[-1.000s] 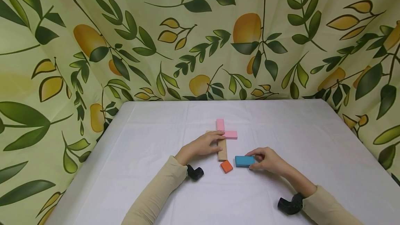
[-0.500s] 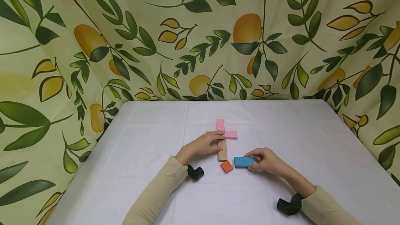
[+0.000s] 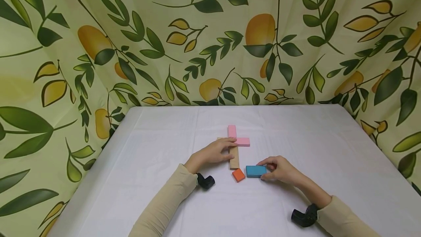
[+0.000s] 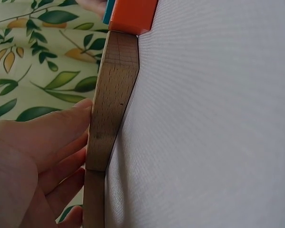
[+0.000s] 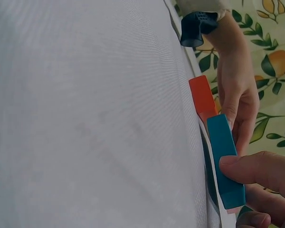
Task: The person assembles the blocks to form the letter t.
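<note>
My right hand [image 3: 282,169] pinches the right end of a blue rectangular block [image 3: 255,171] between thumb and fingers. In the right wrist view, the thumb lies on the blue block's [image 5: 223,147] near face. To its left, a small orange block [image 3: 238,175] sits turned at an angle near the end of an upright-running wooden block [image 3: 234,162]. My left hand [image 3: 213,152] rests on the wooden pieces with fingers fairly straight. The left wrist view shows its thumb touching the wooden block [image 4: 115,95]. Two pink blocks, one lengthwise [image 3: 231,131] and one crosswise [image 3: 243,142], lie beyond the fingertips.
A white cloth [image 3: 158,138] covers the table. Behind and at the sides hangs a curtain [image 3: 210,39] printed with leaves and fruit. Each wrist wears a black device, one on the left [image 3: 205,181] and one on the right [image 3: 305,216]. Part of the wood is hidden under the left hand.
My right hand has shifted the blue block slightly left and toward me, closer to the orange block. The left hand has stayed in place.
</note>
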`<state>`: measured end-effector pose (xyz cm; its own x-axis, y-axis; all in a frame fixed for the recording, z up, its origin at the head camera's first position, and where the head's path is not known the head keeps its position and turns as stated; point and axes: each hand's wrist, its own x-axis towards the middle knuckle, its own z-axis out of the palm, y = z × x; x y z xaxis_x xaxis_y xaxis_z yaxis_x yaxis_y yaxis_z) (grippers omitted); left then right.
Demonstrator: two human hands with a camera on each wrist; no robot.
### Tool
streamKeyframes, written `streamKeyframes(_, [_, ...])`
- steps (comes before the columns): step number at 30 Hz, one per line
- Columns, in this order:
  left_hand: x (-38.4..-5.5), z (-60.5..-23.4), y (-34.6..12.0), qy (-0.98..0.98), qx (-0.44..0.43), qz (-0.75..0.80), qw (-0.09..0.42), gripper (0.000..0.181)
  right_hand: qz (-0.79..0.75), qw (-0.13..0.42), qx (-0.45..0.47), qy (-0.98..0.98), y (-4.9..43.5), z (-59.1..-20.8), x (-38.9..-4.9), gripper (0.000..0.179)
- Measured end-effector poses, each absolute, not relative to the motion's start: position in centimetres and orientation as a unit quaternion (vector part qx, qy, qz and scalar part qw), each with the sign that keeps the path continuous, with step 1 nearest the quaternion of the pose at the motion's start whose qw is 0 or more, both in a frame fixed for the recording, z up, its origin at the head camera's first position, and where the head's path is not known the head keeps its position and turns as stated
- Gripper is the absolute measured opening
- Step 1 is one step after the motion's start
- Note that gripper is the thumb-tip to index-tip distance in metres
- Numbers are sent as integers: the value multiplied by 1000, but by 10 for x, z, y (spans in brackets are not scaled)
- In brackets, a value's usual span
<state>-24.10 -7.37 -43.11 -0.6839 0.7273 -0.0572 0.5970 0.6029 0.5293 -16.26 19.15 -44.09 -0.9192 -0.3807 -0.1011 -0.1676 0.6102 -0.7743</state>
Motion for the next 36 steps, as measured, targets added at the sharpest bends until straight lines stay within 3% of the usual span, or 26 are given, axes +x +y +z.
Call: streamKeyframes(36, [-242, -433, -74, 884, 371, 248, 137, 47, -409, 138, -183, 883, 192, -439, -144, 32])
